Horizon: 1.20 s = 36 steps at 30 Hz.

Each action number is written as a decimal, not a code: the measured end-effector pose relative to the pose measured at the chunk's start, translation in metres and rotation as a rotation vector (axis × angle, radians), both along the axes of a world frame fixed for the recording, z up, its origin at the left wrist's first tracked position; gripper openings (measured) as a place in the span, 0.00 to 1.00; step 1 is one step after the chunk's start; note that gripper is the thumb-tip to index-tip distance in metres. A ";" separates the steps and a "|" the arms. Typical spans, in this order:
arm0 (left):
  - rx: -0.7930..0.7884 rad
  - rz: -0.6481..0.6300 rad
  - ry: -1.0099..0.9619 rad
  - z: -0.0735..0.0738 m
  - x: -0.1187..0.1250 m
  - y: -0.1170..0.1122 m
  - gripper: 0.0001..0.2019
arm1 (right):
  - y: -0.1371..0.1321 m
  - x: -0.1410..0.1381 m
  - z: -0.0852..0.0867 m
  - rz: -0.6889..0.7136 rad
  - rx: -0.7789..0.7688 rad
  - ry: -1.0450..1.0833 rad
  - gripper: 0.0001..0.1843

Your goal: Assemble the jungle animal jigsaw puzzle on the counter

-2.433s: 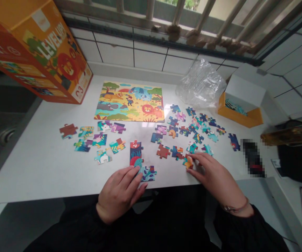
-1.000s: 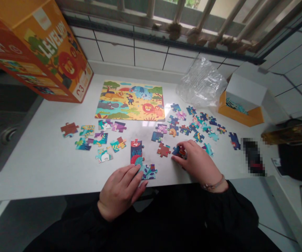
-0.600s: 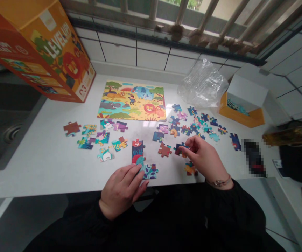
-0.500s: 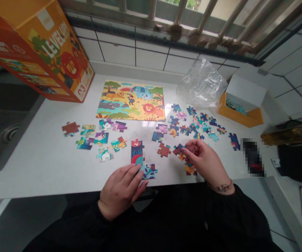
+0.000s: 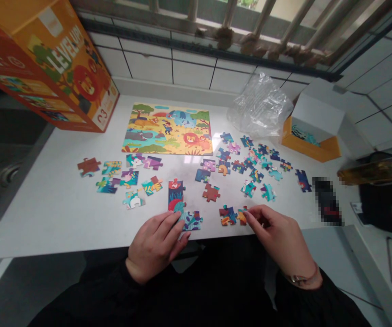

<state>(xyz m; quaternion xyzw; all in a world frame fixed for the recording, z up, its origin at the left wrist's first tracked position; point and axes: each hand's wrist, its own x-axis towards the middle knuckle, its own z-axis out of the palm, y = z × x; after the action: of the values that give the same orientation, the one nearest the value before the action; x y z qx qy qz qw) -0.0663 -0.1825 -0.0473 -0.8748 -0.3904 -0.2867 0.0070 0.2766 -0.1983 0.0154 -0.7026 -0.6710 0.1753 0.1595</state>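
Observation:
My left hand [image 5: 158, 245] lies with its fingers stretched over the lower end of a strip of joined puzzle pieces [image 5: 176, 190]. Beside those fingertips is a teal leaf-patterned piece [image 5: 192, 220], touching the strip's lower right. Thumb and fingers of my right hand [image 5: 279, 236] pinch the edge of an orange puzzle piece [image 5: 242, 215] at the counter's front. Just left of it sits a dark blue puzzle piece [image 5: 228, 216] with an orange corner; whether the two interlock I cannot tell. A brown piece [image 5: 211, 193] lies between the hands, farther back.
Loose pieces are scattered left [image 5: 129, 177] and right [image 5: 250, 159]. Behind them lies an assembled animal picture [image 5: 168, 129]. A tall orange box [image 5: 80, 77] stands near the sink [image 5: 10, 168]. Crumpled clear plastic [image 5: 262, 106] and an open yellow box [image 5: 310, 143] are at back right.
My right hand has put the dark blue piece down beside the orange one and moved down and right to grip the orange piece. My left hand stays on the strip.

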 end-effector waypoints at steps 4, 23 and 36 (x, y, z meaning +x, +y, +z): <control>-0.002 -0.005 -0.005 0.000 -0.001 0.000 0.12 | -0.003 0.028 -0.006 0.288 0.080 0.009 0.13; 0.006 0.008 0.016 -0.001 -0.001 0.000 0.12 | -0.031 -0.020 -0.013 0.108 -0.033 0.125 0.19; 0.000 0.007 0.022 0.000 -0.001 -0.001 0.12 | -0.009 -0.066 -0.020 0.087 0.111 0.094 0.15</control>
<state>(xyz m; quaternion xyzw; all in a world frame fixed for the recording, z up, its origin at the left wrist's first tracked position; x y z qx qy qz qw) -0.0674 -0.1833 -0.0474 -0.8764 -0.3935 -0.2773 0.0123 0.2103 -0.2071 -0.0047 -0.6536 -0.7014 0.1774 0.2221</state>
